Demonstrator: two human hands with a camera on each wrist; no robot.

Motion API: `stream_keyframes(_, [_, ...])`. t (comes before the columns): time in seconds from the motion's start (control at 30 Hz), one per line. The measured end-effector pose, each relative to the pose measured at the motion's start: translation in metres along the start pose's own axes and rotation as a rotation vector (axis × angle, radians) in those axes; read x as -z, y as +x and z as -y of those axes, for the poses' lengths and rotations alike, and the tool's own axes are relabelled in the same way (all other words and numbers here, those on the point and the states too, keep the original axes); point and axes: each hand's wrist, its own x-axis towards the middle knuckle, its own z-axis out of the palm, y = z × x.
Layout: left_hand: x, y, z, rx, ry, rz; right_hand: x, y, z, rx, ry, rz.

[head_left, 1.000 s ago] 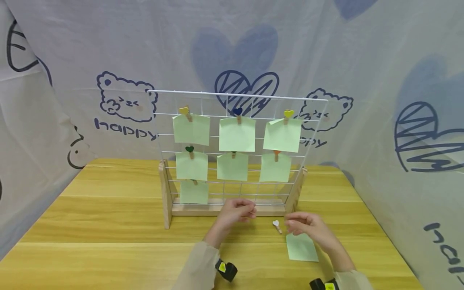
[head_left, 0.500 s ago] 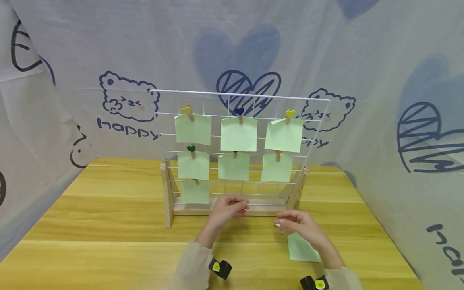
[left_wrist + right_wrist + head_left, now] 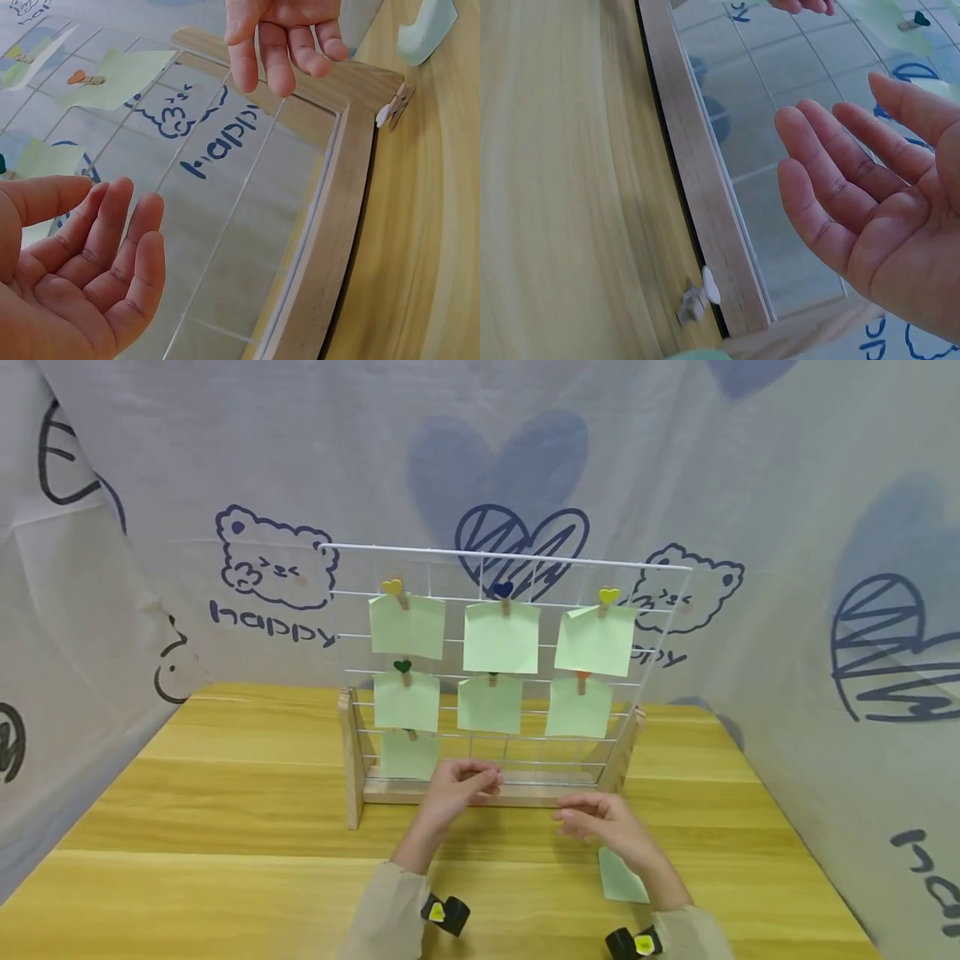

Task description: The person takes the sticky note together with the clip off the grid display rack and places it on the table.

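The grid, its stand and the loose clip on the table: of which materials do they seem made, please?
Grid: probably metal wire with a white coating; its bars are thin, straight and evenly pale.
Stand: most likely matte wood, from its beige tone and faint grain.
Loose clip: brown body, probably bare wood; its smooth white heart could be painted wood or plastic.

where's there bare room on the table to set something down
The table is bare left of the rack and left hand, out to its left edge, and right of the right hand and loose note. It's crowded by the rack's right end: the clip lies there, with the right hand and loose note close by.
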Motion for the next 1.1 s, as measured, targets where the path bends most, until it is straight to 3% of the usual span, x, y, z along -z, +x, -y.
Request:
stream_keyframes(0.53, [0.022,-0.008,-0.017,-0.039,0.065,-0.126,-0.033,0.028,0.001,-0.001,-0.018,0.049])
stream_keyframes(1.1, [0.039,-0.016,-0.033,-0.102,0.092,-0.208,-0.065,0.057,0.007,-0.021,-0.028,-0.027])
